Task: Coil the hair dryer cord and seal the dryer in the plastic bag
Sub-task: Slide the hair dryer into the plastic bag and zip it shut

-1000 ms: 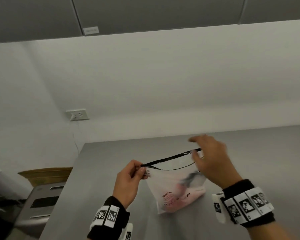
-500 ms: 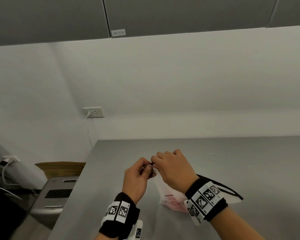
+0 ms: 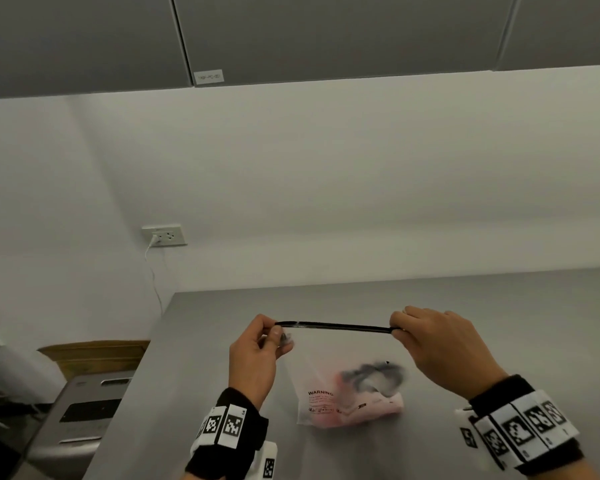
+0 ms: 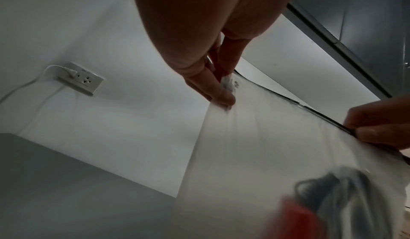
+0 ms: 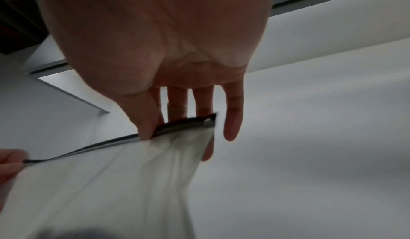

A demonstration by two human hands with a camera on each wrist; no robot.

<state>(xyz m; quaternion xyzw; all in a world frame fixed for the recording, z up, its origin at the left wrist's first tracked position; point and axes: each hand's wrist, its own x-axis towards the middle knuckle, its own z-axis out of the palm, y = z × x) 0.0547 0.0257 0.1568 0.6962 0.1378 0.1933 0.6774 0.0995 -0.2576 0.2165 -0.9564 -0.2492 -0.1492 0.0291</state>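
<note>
The plastic bag (image 3: 329, 382) is being held up over the table (image 3: 499, 323), its black zip strip (image 3: 333, 326) being pinched at one end by the left hand (image 3: 257, 351) and at the other by the right hand (image 3: 433, 344). The hair dryer (image 3: 361, 393) and cord are being carried inside. If part of the strip is being left unpressed, the seal is likely being compromised; a slipping pinch could be letting the bag drop.

bag (image 3: 329, 382) hangs mid-counter, zip strip (image 3: 333, 326) stretched between left hand (image 3: 253, 355) and right hand (image 3: 440, 348) | bare counter (image 3: 499, 306) behind bag and at both sides | wall behind; overhead cabinets (image 3: 326, 36) well above
</note>
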